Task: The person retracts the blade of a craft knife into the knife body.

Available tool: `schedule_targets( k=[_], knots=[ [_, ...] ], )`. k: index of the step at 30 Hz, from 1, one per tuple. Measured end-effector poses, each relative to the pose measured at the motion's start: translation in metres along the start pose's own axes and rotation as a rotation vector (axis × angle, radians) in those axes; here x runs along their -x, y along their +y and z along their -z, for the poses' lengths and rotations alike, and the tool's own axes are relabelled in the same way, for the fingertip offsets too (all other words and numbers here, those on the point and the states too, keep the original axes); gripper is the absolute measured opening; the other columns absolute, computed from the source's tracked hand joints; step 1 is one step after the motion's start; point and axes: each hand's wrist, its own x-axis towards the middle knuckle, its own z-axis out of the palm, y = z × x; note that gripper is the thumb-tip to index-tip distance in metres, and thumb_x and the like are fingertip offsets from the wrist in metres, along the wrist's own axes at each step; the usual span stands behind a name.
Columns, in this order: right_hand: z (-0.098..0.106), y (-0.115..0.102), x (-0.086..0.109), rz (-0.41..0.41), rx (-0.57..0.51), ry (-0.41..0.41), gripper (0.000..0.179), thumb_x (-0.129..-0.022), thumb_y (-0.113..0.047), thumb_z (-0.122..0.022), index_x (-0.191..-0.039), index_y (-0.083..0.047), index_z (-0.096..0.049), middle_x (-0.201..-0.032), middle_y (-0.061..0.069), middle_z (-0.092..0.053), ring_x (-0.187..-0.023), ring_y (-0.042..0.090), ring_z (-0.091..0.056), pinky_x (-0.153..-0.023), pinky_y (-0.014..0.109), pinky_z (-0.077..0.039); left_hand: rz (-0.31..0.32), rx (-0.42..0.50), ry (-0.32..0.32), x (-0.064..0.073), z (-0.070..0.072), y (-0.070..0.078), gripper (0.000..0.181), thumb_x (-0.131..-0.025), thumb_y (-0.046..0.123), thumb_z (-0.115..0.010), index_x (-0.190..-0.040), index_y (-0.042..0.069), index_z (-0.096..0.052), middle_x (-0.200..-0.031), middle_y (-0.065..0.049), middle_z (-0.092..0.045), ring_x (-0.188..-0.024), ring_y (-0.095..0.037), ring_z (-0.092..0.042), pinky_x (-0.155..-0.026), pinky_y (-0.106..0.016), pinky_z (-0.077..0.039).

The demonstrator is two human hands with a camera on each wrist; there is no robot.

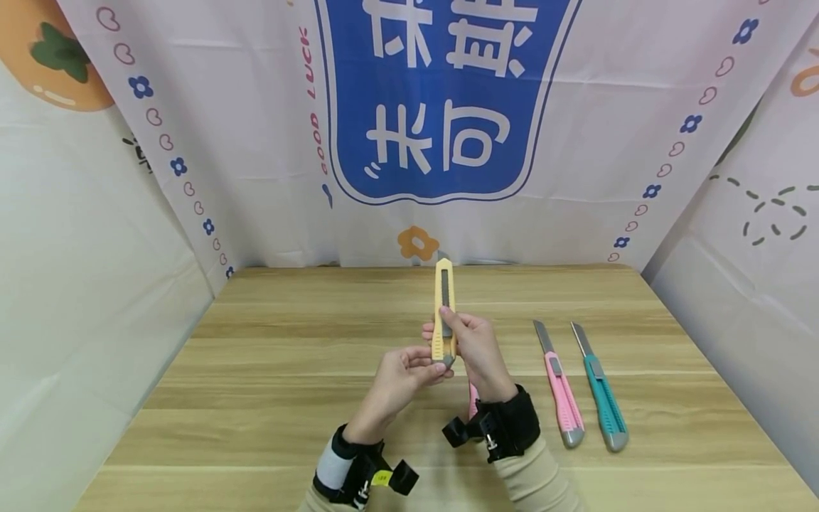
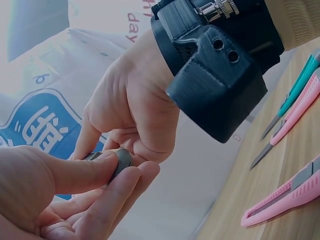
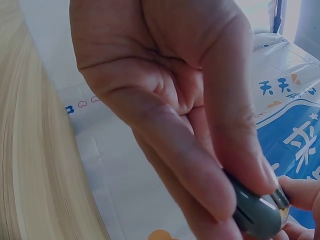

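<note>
The yellow knife [image 1: 444,291] was over the desk [image 1: 288,370], its end cap [image 2: 124,158] pinched by the left hand [image 1: 404,375], its body held by the right hand [image 1: 484,355]. It looked light and stiff; the body, clear of the tip [image 1: 443,254], seemed the safest hold.

Wood-grain tabletop [image 1: 269,398], white printed cloth [image 1: 243,128] hanging behind, blue emblem [image 1: 436,92], orange flower [image 1: 427,246]

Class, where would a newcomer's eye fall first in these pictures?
Probably the yellow knife, held in the fingers near the head view's middle. To its right, a pink knife and a teal knife lie on the table, blades out. A big blue panel marks the cloth behind.
</note>
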Motion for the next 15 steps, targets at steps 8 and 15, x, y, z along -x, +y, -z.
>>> schedule_targets(
  k=[8, 15],
  knots=[
    [0.0008, 0.0001, 0.0013, 0.062, 0.001, -0.031, 0.041, -0.093, -0.023, -0.058, -0.110, 0.014, -0.060, -0.072, -0.004, -0.074, -0.071, 0.013, -0.071, -0.066, 0.017, -0.061, 0.000, 0.004, 0.000, 0.0008, 0.0001, 0.0005, 0.030, -0.086, -0.002, -0.062, -0.112, -0.015, -0.058, -0.107, -0.039, -0.062, -0.085, -0.024, -0.070, -0.079, -0.027, -0.060],
    [0.0024, -0.0019, 0.0021, 0.071, 0.005, -0.041, 0.039, -0.093, -0.019, -0.057, -0.113, 0.014, -0.060, -0.074, -0.001, -0.075, -0.072, 0.013, -0.071, -0.065, 0.018, -0.061, 0.007, 0.020, -0.003, 0.0004, -0.0009, -0.0006, 0.029, -0.086, -0.003, -0.062, -0.111, -0.016, -0.058, -0.107, -0.038, -0.063, -0.087, -0.026, -0.070, -0.078, -0.024, -0.060]
  ],
)
